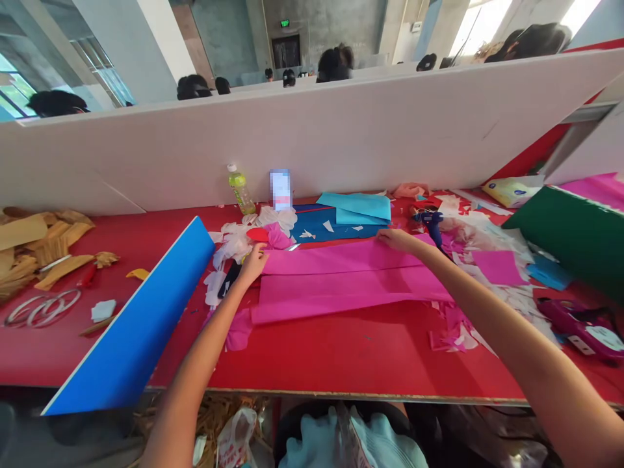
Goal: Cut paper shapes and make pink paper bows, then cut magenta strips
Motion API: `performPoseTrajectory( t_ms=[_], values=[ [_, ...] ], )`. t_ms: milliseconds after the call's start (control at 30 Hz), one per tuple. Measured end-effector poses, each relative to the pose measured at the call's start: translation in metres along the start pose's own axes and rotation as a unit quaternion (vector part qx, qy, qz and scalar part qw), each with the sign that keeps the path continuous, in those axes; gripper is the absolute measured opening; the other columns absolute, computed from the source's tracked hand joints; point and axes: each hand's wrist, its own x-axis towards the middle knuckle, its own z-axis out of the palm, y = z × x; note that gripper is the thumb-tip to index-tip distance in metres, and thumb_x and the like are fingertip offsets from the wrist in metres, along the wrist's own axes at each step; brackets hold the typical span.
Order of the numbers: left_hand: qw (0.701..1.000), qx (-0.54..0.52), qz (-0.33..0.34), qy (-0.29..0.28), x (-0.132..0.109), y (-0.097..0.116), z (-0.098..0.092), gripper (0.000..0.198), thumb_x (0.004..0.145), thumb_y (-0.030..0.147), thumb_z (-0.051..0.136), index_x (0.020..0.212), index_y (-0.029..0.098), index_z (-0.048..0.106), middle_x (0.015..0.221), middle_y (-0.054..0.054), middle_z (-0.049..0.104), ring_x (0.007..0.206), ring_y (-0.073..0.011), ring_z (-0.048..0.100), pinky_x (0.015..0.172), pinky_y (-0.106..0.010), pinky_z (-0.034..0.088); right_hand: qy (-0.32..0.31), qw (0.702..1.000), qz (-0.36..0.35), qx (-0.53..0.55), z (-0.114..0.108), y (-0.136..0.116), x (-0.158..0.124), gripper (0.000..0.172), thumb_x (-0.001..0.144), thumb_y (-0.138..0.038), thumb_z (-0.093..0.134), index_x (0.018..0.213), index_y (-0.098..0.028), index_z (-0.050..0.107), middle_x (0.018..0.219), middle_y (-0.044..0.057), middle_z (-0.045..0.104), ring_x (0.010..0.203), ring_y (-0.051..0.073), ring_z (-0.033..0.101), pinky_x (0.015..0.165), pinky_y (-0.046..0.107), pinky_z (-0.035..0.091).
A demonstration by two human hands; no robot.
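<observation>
A long sheet of pink paper lies folded lengthwise on the red table. My left hand pinches the far left corner of its upper flap, fingers closed on the paper. My right hand rests on the far right end of the same flap, fingers pressed flat along the edge. Scissors show just beyond the paper between my hands.
A blue board slants over the table's front left edge. Blue paper sheets, a green bottle, white scraps, a glue gun and a green board crowd the back and right. A white partition stands behind; straw and rings lie left.
</observation>
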Motion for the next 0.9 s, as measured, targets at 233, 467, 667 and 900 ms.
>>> performPoseTrajectory(
  t_ms=[233,467,667,900],
  values=[
    [0.953,0.247,0.170,0.051,-0.033,0.048,-0.005,0.028,0.086,0.020,0.042,0.110,0.017,0.057,0.108,-0.012,0.057,0.101,-0.0245,0.054,0.085,-0.036,0.044,0.032,0.997,0.003,-0.069,0.017,-0.007,-0.009,0.026,0.090,-0.019,0.033,0.102,-0.016,0.057,0.100,0.010,0.066,0.086,0.020,0.061,0.070,0.027,0.040],
    [0.912,0.160,0.352,-0.135,-0.100,0.100,0.032,0.044,0.092,0.038,0.036,0.131,0.020,0.044,0.139,-0.011,0.041,0.128,-0.0238,0.036,0.107,-0.044,0.027,0.022,0.992,-0.036,-0.117,0.015,-0.012,-0.016,0.018,0.087,-0.011,0.040,0.099,-0.014,0.052,0.096,0.014,0.062,0.088,0.021,0.056,0.073,0.028,0.034],
    [0.898,0.118,0.354,-0.232,-0.124,0.105,0.041,0.053,0.091,0.046,0.034,0.140,0.026,0.031,0.149,-0.009,0.024,0.137,-0.0242,0.021,0.111,-0.049,0.016,0.032,0.990,-0.024,-0.134,0.017,-0.014,-0.015,0.020,0.089,-0.010,0.037,0.103,-0.012,0.052,0.098,0.017,0.060,0.088,0.023,0.053,0.072,0.031,0.033],
    [0.898,0.099,0.341,-0.259,-0.128,0.106,0.040,0.056,0.089,0.049,0.037,0.141,0.030,0.027,0.151,-0.007,0.019,0.138,-0.0258,0.016,0.111,-0.053,0.012,0.069,0.986,0.022,-0.150,0.020,-0.028,-0.016,0.032,0.089,-0.010,0.031,0.115,-0.008,0.049,0.105,0.019,0.056,0.095,0.027,0.051,0.079,0.036,0.035]
  ],
)
